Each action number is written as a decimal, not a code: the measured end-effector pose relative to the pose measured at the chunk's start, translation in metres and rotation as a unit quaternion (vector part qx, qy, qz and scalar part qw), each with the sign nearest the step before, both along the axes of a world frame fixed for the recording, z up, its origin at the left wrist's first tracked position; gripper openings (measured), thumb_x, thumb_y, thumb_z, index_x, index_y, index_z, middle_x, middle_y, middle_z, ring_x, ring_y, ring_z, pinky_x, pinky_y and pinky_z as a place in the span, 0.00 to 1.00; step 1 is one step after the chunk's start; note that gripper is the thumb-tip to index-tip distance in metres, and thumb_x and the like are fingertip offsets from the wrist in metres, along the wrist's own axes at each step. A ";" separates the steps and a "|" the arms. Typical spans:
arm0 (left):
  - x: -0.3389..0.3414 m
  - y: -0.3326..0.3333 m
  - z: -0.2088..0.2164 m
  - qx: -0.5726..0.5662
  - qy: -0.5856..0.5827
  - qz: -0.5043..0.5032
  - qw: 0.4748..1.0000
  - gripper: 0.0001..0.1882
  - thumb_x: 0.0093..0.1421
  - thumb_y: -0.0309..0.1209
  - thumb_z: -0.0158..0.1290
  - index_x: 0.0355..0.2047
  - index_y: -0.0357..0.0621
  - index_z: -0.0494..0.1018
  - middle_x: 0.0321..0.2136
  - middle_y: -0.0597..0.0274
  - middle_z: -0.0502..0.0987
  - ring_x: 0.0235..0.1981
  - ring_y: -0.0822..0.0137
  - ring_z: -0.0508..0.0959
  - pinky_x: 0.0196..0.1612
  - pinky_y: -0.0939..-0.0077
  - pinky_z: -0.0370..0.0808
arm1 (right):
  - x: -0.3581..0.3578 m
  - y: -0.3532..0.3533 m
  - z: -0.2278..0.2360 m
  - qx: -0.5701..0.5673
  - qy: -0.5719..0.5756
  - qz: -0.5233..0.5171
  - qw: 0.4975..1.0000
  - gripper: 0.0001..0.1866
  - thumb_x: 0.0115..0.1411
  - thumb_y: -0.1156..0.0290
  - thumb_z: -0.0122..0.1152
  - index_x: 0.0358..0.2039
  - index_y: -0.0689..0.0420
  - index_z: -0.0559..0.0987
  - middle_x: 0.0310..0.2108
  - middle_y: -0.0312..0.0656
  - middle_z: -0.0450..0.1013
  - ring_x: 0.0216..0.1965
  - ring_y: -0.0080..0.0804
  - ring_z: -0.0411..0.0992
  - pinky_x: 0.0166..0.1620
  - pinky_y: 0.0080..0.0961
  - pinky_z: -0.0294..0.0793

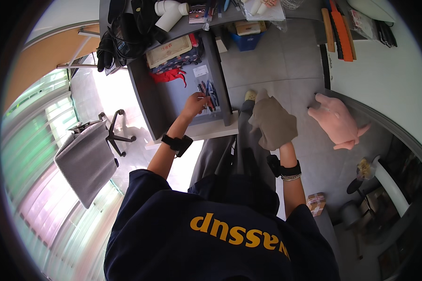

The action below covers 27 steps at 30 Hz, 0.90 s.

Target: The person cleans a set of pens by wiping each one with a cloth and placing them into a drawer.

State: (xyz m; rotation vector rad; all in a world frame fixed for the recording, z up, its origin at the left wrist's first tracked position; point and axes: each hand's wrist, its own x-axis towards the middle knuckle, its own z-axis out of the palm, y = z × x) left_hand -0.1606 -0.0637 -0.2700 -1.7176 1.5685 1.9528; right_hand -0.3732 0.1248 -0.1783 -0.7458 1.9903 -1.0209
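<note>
My left hand (194, 105) reaches into an open grey drawer (178, 105). Its fingertips are pinched together at a small bunch of pens (212, 96) lying along the drawer's right side, and a pen seems to be between them. In my right hand hangs a limp grey-brown cloth item (275, 122), to the right of the drawer and over the floor. The cloth covers most of that hand, so its fingers are hidden. Behind the pens, the drawer holds a red cloth piece (169, 76), dark patterned fabric (180, 62) and a shallow cream tray (169, 51).
A desk edge (173, 35) crosses above the drawer, with black bags, white bottles and stationery on top. A pink pig plush (337, 121) lies at right. At left is a grey swivel chair (86, 161). A blue bin (246, 41) stands under the desk.
</note>
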 end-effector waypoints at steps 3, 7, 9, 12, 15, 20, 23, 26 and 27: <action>-0.010 0.015 0.060 0.018 0.055 0.033 0.998 0.12 0.56 0.36 0.45 0.33 0.39 0.67 0.13 0.66 0.70 0.09 0.79 0.60 0.11 0.85 0.56 | 0.002 -0.013 0.001 -0.029 0.010 0.022 0.999 0.26 0.40 0.70 0.61 0.40 0.61 0.64 0.29 0.48 0.68 0.29 0.37 0.68 0.33 0.26 0.67; -0.044 0.053 0.111 -0.006 0.215 0.037 0.976 0.11 0.61 0.35 0.36 0.29 0.40 0.63 0.10 0.71 0.57 0.10 0.81 0.54 0.14 0.86 0.49 | 0.001 -0.024 0.014 -0.063 0.049 0.046 0.996 0.26 0.40 0.69 0.61 0.40 0.61 0.64 0.28 0.48 0.68 0.29 0.37 0.68 0.33 0.26 0.67; -0.065 0.063 0.132 0.066 0.243 0.030 0.967 0.11 0.62 0.32 0.36 0.27 0.39 0.63 0.10 0.71 0.57 0.13 0.80 0.55 0.18 0.86 0.52 | 0.000 -0.026 0.020 -0.084 0.078 0.043 0.992 0.26 0.40 0.69 0.61 0.40 0.62 0.64 0.28 0.48 0.68 0.29 0.37 0.68 0.33 0.26 0.67; -0.082 0.080 0.138 0.073 0.257 0.010 0.964 0.11 0.62 0.33 0.35 0.27 0.39 0.62 0.10 0.71 0.57 0.13 0.80 0.55 0.17 0.86 0.52 | 0.005 -0.037 0.038 -0.119 0.109 0.042 0.986 0.27 0.38 0.70 0.62 0.39 0.62 0.63 0.28 0.48 0.67 0.27 0.36 0.68 0.31 0.27 0.67; -0.089 0.087 0.147 0.106 0.256 0.009 0.961 0.12 0.62 0.34 0.35 0.26 0.40 0.62 0.10 0.70 0.57 0.13 0.80 0.55 0.18 0.85 0.53 | 0.008 -0.031 0.033 -0.105 0.147 0.105 0.978 0.23 0.44 0.70 0.59 0.40 0.61 0.63 0.26 0.44 0.67 0.25 0.32 0.68 0.29 0.25 0.67; -0.096 0.093 0.143 0.107 0.250 -0.023 0.962 0.14 0.62 0.35 0.34 0.25 0.40 0.62 0.09 0.71 0.56 0.12 0.79 0.54 0.17 0.85 0.52 | 0.010 -0.026 0.020 -0.118 -0.333 -0.201 0.914 0.09 0.58 0.67 0.43 0.37 0.56 0.67 0.25 0.34 0.65 0.22 0.23 0.66 0.27 0.18 0.67; -0.096 0.092 0.152 0.048 0.216 -0.049 0.974 0.14 0.62 0.35 0.35 0.24 0.40 0.62 0.09 0.71 0.56 0.11 0.79 0.52 0.16 0.84 0.50 | -0.009 -0.029 0.014 -0.122 0.116 -0.001 0.986 0.10 0.58 0.65 0.42 0.36 0.57 0.67 0.25 0.35 0.66 0.19 0.23 0.65 0.25 0.19 0.67; -0.091 0.083 0.152 0.133 0.270 -0.041 0.953 0.14 0.62 0.37 0.34 0.24 0.41 0.62 0.08 0.72 0.54 0.10 0.80 0.51 0.15 0.85 0.49 | -0.015 -0.044 0.028 -0.076 0.142 -0.033 0.986 0.16 0.38 0.72 0.57 0.27 0.60 0.64 0.20 0.42 0.63 0.19 0.37 0.62 0.24 0.26 0.63; -0.090 0.079 0.156 0.135 0.270 -0.041 0.953 0.14 0.62 0.37 0.34 0.24 0.41 0.62 0.08 0.72 0.54 0.10 0.80 0.51 0.15 0.85 0.49 | -0.016 -0.048 0.035 -0.060 0.100 -0.064 0.991 0.20 0.31 0.75 0.62 0.25 0.61 0.63 0.18 0.44 0.62 0.19 0.41 0.61 0.23 0.29 0.62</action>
